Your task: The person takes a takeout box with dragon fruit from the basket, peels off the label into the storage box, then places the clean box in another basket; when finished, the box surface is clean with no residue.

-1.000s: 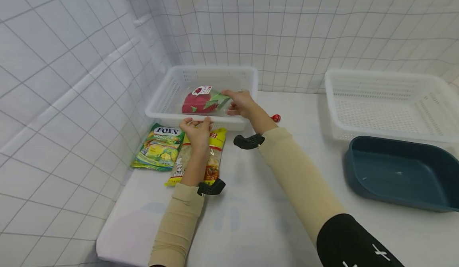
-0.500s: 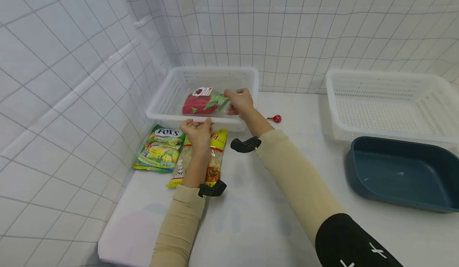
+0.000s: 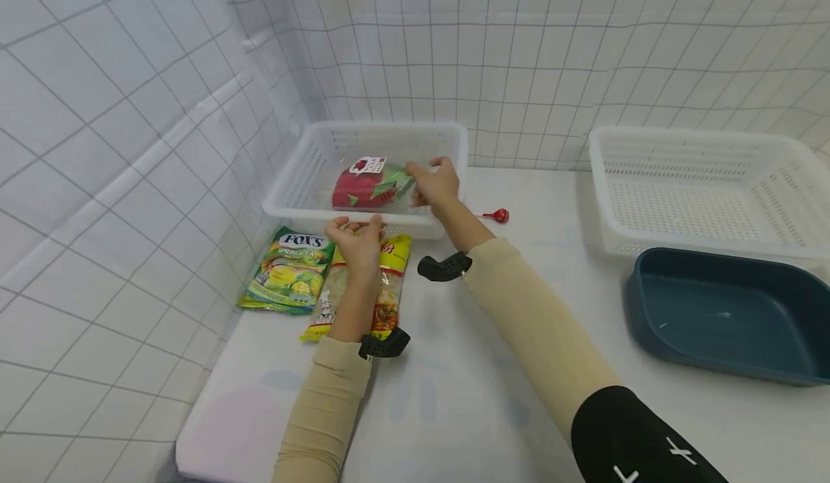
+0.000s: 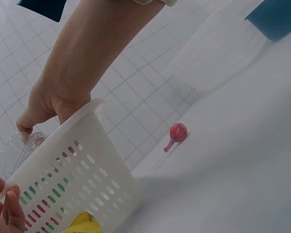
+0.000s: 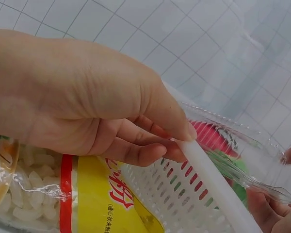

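A red dragon fruit with green tips, in a clear plastic box [image 3: 358, 189] with a white label, lies in the left white basket [image 3: 415, 222]. My right hand [image 3: 438, 184] reaches over the basket's right side and grips the box's right end between thumb and fingers. At the front, my left hand [image 3: 359, 246] pinches the basket's rim [image 5: 208, 170], thumb on top and fingers below. Under that hand lies a yellow clear-windowed bag [image 5: 97, 194] of pale food pieces. Beside it is a green Fox's candy bag [image 3: 288, 270].
A red lollipop [image 3: 501, 215] lies right of the basket, partly behind my right arm. Farther right stands a second white basket [image 3: 700, 245], with a dark blue tub [image 3: 726, 368] before it. Gridded cloth walls [image 3: 532, 58] close off the back and left.
My right forearm has shifted slightly left, showing more of the lollipop. Both hands keep their holds on the box and the rim.
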The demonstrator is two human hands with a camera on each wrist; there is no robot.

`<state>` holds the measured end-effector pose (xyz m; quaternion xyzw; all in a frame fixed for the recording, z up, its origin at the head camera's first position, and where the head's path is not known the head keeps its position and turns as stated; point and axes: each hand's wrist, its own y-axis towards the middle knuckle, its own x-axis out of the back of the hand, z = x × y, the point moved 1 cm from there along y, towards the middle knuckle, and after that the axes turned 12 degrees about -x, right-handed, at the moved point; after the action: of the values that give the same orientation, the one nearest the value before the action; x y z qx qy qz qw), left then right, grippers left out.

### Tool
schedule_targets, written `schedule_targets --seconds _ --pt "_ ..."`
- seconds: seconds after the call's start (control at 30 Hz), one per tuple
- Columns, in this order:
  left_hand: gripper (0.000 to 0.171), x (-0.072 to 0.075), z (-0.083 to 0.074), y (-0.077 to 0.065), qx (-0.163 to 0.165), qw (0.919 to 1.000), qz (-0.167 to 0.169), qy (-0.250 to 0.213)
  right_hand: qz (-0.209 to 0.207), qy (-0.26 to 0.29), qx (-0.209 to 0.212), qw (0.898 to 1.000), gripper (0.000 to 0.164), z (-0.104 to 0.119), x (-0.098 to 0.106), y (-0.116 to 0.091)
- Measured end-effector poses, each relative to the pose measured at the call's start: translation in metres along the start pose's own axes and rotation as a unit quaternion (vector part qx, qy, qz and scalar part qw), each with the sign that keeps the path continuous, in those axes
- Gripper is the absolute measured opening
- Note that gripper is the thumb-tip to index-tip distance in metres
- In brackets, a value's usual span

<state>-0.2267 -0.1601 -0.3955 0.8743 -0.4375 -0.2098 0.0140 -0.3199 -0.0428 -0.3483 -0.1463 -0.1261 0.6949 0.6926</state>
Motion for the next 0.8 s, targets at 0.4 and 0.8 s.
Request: schedule_targets --seconds 0.4,0.8 --pt "0.051 0.001 0.0 0.0 -0.008 0.9999 -0.009 -0.007 0.043 0.049 0.013 0.998 0.05 0.013 0.015 -0.001" --pt "0.048 0.002 0.001 -0.002 -0.01 0.9997 0.01 -0.021 0.063 0.099 0.018 0.993 0.033 0.033 0.034 -0.013"
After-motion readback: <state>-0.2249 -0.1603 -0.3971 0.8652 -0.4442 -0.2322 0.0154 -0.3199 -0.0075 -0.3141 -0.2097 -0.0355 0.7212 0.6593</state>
